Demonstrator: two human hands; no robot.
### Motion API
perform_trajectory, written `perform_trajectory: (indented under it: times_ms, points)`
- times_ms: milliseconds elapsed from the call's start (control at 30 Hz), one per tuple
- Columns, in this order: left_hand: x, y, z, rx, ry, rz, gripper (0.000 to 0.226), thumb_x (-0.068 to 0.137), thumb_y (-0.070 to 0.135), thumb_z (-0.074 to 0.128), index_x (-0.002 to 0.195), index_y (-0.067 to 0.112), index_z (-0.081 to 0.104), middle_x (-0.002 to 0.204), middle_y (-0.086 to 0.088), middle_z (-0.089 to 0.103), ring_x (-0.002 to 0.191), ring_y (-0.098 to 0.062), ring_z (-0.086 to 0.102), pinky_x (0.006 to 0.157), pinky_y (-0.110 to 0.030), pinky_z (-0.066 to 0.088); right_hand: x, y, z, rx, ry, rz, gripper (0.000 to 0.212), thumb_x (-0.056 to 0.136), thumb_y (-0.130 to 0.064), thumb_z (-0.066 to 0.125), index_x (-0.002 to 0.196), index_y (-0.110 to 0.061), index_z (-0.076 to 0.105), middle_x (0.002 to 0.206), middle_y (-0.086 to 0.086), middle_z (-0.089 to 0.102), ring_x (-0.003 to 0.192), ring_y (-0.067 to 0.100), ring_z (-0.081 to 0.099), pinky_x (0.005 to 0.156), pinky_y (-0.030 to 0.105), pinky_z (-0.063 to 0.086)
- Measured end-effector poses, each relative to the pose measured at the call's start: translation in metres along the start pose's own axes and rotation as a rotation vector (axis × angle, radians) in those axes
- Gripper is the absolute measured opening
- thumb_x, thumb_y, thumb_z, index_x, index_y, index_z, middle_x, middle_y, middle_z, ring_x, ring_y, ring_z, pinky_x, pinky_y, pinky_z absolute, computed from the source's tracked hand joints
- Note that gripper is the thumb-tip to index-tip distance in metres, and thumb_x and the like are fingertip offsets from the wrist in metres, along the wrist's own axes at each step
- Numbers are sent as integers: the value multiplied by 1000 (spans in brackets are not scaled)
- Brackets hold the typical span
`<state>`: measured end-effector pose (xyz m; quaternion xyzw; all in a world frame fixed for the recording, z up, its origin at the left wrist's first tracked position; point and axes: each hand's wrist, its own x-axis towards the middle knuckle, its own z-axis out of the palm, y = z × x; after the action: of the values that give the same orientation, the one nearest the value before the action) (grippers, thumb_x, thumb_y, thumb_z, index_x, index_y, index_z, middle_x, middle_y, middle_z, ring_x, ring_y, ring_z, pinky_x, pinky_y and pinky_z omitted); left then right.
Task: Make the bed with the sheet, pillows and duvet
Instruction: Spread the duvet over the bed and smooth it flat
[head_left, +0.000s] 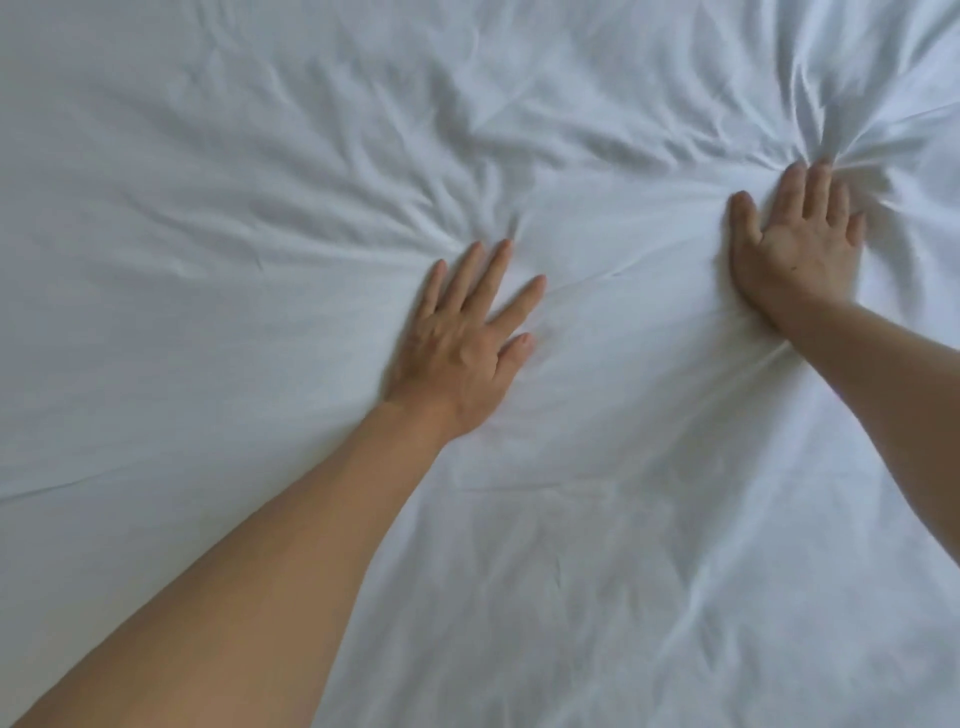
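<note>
1. The left hand (460, 343) lies flat, fingers straight and spread, pressing the white sheet (208, 364).
2. The right hand (800, 244) presses likewise, palm down, fingers straight.
3. Wrinkles fan out beyond both hands' fingertips; the sheet spreads all around and beneath them.

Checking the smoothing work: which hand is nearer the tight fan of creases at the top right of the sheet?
Right. The right hand has its fingertips at that fan of creases in the sheet; the left hand presses flat farther left and lower.
</note>
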<state>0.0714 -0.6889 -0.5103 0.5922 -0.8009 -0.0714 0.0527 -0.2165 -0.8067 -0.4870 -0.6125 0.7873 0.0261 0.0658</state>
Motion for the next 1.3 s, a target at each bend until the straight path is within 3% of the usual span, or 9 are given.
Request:
perform_trajectory:
  times_ms: [133,233,333,567,900,1033,1100,1200,1300]
  points:
    - [2,-1,2,-10,81,-5,52,97,40,39,145,21,43,154,-9,34,141,-30,31,115,-45,22,-2,2,1,6,66,-71,63,96,-36,23,152,-7,16,159,15,13,146,32,12,118,49,7]
    - [3,-1,2,8,68,-18,55,96,41,38,146,17,41,155,-9,34,141,-30,31,115,-45,21,-19,4,3,4,72,-221,63,93,-26,30,153,-11,16,160,11,13,147,28,10,118,48,5]
    - [2,2,0,38,33,-22,58,97,42,33,148,16,36,157,-10,29,144,-30,27,116,-46,18,-42,3,9,15,22,-277,58,99,-32,25,154,-19,11,162,7,6,148,26,4,119,46,1]
    - [-46,51,-1,-26,-46,-130,73,93,56,25,151,11,28,158,-19,21,146,-32,19,119,-47,8,-104,24,16,64,-58,-275,59,101,-43,18,154,-19,6,162,5,-1,149,21,-4,119,39,-4]
    - [-267,245,17,-182,-230,293,60,91,56,40,145,29,42,156,-13,30,145,-27,22,118,-45,13,-274,155,19,26,-51,6,66,96,-44,16,153,-12,13,160,15,8,148,28,6,120,41,2]
    - [-350,285,21,-39,-309,437,61,95,58,35,150,34,28,161,-10,16,147,-27,10,119,-46,5,-358,188,26,20,-67,109,65,98,-44,15,153,-10,10,160,16,5,148,27,3,120,40,1]
    - [-385,292,20,-4,-329,501,60,94,59,38,148,35,31,161,-10,11,148,-29,6,118,-48,2,-401,195,27,19,-120,145,63,101,-41,17,154,-9,6,161,16,2,148,26,0,120,38,-1]
    - [-414,298,9,-142,-310,582,48,87,58,48,128,35,58,156,-8,31,144,-25,23,115,-46,17,-443,203,23,17,-173,142,63,102,-39,19,153,-6,3,161,15,-2,148,24,-4,121,38,-3]
    - [-412,300,-14,-476,-146,335,37,85,43,56,112,21,68,118,-3,64,107,-19,56,88,-37,46,-442,193,10,55,-112,95,60,102,-34,24,151,-2,15,159,19,8,148,28,4,120,43,3]
